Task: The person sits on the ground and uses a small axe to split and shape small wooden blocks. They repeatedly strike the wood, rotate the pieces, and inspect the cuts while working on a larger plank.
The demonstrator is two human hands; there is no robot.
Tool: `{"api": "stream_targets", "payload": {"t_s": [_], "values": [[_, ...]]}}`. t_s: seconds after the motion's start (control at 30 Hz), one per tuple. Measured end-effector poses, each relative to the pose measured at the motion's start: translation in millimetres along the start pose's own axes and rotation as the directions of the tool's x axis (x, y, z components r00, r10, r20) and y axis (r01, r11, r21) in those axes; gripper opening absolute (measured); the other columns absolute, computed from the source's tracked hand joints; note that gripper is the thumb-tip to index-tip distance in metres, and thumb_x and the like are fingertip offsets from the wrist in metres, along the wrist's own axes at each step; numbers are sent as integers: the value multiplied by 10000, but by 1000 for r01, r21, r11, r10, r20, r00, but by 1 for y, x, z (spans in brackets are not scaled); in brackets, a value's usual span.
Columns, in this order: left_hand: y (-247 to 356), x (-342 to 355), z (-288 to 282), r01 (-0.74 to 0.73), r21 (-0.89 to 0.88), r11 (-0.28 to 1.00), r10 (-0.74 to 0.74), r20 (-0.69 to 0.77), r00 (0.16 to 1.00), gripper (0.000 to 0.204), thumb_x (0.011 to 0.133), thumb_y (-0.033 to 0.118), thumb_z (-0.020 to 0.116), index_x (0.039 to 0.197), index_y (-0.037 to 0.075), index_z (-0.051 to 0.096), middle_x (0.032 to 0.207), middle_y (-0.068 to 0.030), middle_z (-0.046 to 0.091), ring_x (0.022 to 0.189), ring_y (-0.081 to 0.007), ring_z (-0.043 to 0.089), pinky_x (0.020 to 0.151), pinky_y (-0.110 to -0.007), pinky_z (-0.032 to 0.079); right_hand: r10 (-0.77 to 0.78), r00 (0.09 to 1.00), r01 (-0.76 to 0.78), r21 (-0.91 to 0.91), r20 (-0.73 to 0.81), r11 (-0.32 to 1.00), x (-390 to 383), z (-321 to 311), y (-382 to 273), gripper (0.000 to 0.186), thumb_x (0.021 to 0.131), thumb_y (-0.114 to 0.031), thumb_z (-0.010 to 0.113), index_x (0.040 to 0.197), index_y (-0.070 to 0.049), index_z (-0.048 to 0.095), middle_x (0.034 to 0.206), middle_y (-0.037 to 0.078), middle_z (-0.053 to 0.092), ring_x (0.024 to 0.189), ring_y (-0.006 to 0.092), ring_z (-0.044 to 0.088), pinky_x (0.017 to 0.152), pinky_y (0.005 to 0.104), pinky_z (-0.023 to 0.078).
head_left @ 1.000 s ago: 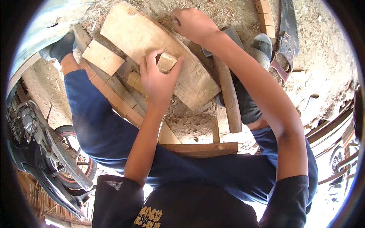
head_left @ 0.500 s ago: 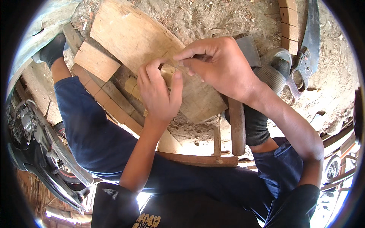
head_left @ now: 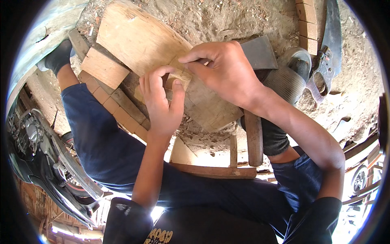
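My left hand (head_left: pixel 159 95) is over a wide wooden board (head_left: pixel 136 34), its fingers curved and its thumb apart from them. A small pale wooden block (head_left: pixel 178 77) shows in the gap between thumb and fingers; whether they touch it is unclear. To its right, my right hand (head_left: pixel 227 71) is closed in a pinch above the board. What that pinch holds, if anything, is too small to make out. Beyond the right hand lies a flat grey metal blade (head_left: pixel 260 53). A brown wooden handle (head_left: pixel 254 138) lies nearer; my right forearm hides the area between them.
A handsaw (head_left: pixel 321 77) lies at the far right beside a row of wooden blocks (head_left: pixel 307 28). More blocks (head_left: pixel 109 105) line up left of the board, near a square wooden piece (head_left: pixel 104 68). A motorcycle (head_left: pixel 48 158) stands at left. My feet flank the board.
Both hands have shifted slightly left over the board. The left thumb and fingers are a little farther from the right pinch, and more of the grey blade shows.
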State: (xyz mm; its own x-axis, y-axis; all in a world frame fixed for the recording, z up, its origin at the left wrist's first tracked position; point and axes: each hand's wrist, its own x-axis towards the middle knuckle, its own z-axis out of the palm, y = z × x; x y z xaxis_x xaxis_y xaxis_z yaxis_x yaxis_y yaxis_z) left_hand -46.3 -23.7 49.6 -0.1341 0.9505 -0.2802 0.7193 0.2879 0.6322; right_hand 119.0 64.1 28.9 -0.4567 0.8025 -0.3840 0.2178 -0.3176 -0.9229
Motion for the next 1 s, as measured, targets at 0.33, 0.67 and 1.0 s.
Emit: {"api": "stream_targets", "payload": {"t_s": [0.33,0.67,1.0], "values": [[-19,2,-5,-89,38,995,86,57,995,357,979,323,629,1216,57,628,1412,-151,467,1291,-341,359,1113,-503,258,-4,1000,3,-20,-9,1000,-1,3,-5,181,858,-22,650,997,17,759,880,230,725,770,344,728,747,386,575],[-24,13,-8,-196,1,981,194,128,973,273,986,232,585,1179,50,652,1644,-151,243,1536,-399,94,1207,-559,57,30,999,-24,-121,45,992,-3,2,-11,167,919,-28,691,1065,-32,772,1034,113,770,904,184,749,796,302,617],[-28,11,0,-238,138,961,224,111,968,301,1033,284,474,1116,24,601,1591,-176,301,1512,-412,123,1178,-573,60,38,995,-19,-200,92,980,-5,8,-24,185,875,-4,700,1050,2,757,1028,166,756,903,245,752,804,323,602]]}}
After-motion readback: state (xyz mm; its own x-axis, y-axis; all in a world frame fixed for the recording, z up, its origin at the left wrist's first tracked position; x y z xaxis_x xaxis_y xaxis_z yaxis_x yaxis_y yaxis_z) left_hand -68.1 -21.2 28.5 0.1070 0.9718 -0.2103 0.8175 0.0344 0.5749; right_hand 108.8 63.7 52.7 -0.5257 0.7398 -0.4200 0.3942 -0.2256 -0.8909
